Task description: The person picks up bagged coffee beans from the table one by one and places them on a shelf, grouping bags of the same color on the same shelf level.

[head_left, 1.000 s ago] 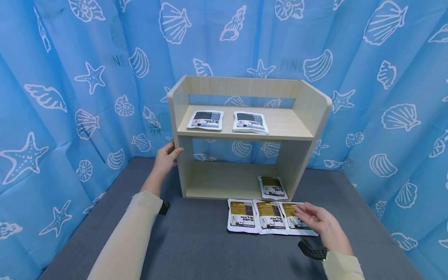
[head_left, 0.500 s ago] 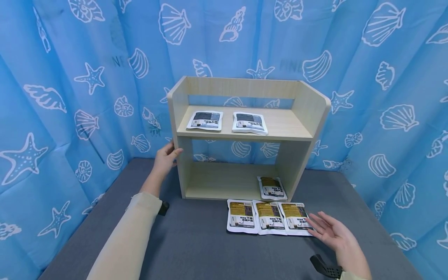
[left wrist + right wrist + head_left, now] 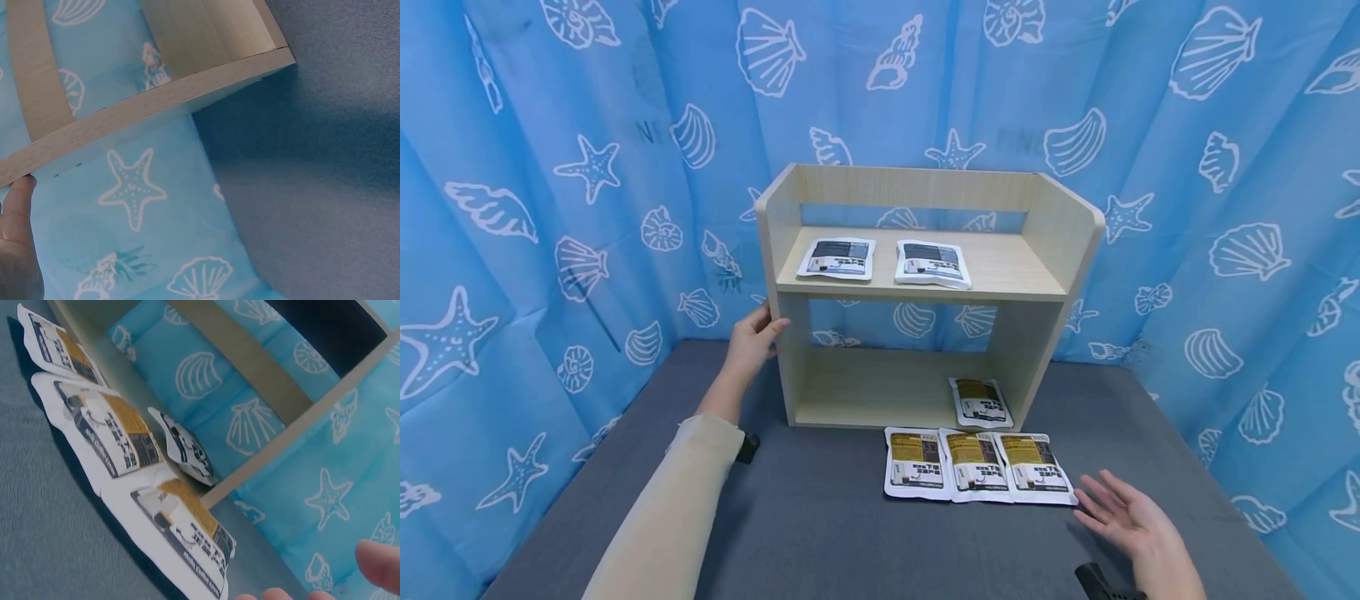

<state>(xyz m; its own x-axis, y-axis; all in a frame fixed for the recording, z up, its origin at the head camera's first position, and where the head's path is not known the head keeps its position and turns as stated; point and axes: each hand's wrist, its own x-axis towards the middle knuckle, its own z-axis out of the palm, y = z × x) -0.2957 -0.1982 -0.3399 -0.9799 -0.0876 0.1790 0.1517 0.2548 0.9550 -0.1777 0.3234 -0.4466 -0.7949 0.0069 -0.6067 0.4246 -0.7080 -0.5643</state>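
Observation:
My left hand (image 3: 751, 340) touches the outer left side of a pale wooden two-tier shelf (image 3: 917, 293), its thumb at the front edge. The left wrist view shows a digit (image 3: 19, 209) against the panel's edge. My right hand (image 3: 1131, 521) holds nothing, fingers apart, just right of three white pouches with gold and black labels. These are the left pouch (image 3: 917, 463), middle pouch (image 3: 976, 467) and right pouch (image 3: 1036, 468), side by side before the shelf. Another gold-labelled pouch (image 3: 981, 403) lies at the lower tier's right end.
On the upper tier lie two white pouches with grey labels, a left one (image 3: 837, 258) and a right one (image 3: 932, 263). The shelf stands on a dark grey tabletop (image 3: 850, 542). A blue curtain (image 3: 625, 150) with white sea shells hangs behind and at both sides.
My right hand has drawn back from over the right pouch, toward the right and front, leaving that pouch in full view. The left hand stays at the shelf's side.

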